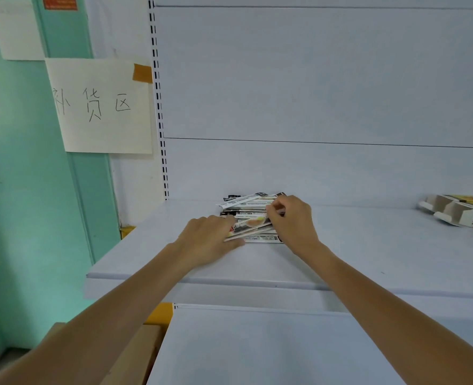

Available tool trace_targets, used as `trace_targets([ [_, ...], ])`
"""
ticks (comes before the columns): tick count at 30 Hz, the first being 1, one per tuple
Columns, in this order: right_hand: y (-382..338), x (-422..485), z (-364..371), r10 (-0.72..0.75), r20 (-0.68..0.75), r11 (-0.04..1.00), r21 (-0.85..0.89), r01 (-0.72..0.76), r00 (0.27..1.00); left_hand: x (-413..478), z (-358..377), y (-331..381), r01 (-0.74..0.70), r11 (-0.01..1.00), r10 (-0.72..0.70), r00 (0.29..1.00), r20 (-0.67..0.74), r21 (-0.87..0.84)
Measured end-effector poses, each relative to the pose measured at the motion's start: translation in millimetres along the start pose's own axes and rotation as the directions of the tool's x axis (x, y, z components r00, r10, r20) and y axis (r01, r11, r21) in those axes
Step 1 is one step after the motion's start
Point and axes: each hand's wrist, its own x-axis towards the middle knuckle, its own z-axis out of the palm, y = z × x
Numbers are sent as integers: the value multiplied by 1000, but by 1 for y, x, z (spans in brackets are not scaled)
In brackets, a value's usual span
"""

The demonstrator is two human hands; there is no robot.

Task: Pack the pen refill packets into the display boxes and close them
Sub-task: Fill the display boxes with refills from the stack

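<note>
Both forearms come in from the bottom edge. Head view is the only one.

Left hand (pixel 210 240) sits on the left end of the flat black-and-white printed pen refill packets (pixel 250 218). Fingers lie fairly straight over the top with the thumb along the near edge, so a few packets are pinched between them.

Right hand (pixel 293 220) is on the right end, fingers curled tight and nipping the packet ends. Can't tell how many packets it has.

Packets lie in a loose fanned pile at the back-middle of the pale grey metal shelf (pixel 340 262), near the back panel. The top few are tilted off the rest.

Open white-and-yellow cardboard display boxes (pixel 462 213) lie on the same shelf at far right, well apart from the pile and partly cut by the frame edge.

Left of the shelf:
- black-slotted upright (pixel 159 107)
- cream paper sign (pixel 102 107) with handwritten characters and a strip of brown tape, on a teal wall (pixel 21 190)

Brown cardboard carton (pixel 135 354) sits low left, below the shelf.
</note>
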Motion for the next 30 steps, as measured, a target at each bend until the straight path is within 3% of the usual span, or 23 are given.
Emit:
trace_targets([
  [3,-7,3,-2,61,2,998,22,-61,998,0,4,6,-8,998,7,1000,-20,-55],
  [6,-10,6,-6,201,104,970,115,-212,974,2,1,10,-17,984,13,1000,-22,-175],
  [11,3,7,-10,154,120,987,24,-158,981,6,-4,20,-43,971,35,999,-38,-235],
  [15,25,4,-29,140,115,970,-213,-113,984,16,0,33,-63,962,40,995,-90,-264],
  [19,52,5,-73,104,131,994,-2,-105,986,29,2,52,-93,963,86,995,-41,-254],
  [23,92,-2,-125,8,63,990,-144,1,998,46,6,88,-114,959,121,993,11,-259],
  [30,168,-3,-224,141,-85,939,-303,-161,986,98,9,180,-102,912,91,995,-47,-398],
])
